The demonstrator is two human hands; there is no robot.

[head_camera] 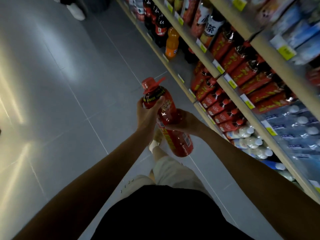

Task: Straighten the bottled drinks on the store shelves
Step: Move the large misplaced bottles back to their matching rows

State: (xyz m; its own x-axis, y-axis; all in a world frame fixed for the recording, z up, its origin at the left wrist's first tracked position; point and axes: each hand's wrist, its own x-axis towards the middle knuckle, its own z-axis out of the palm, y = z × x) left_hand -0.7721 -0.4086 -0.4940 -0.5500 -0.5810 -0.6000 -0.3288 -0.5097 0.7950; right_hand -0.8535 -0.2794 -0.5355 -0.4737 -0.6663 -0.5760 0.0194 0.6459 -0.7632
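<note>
Red bottle point(180, 141) held tilted above floor point(69, 84), beside shelves point(189, 32), cap end away from person. Left grip point(147, 113) closed around shoulder, just below cap. Right grip point(183, 123) closed around mid-body from shelf side. Base projects below both grips.

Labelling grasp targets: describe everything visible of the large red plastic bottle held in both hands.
A large red translucent plastic bottle with red cap, carry-handle tab, yellow-lettered label and barcode. Tilted, cap pointing away, held in the air over the grey floor, off the shelves. Left hand grips its shoulder; right hand wraps its middle.
</note>
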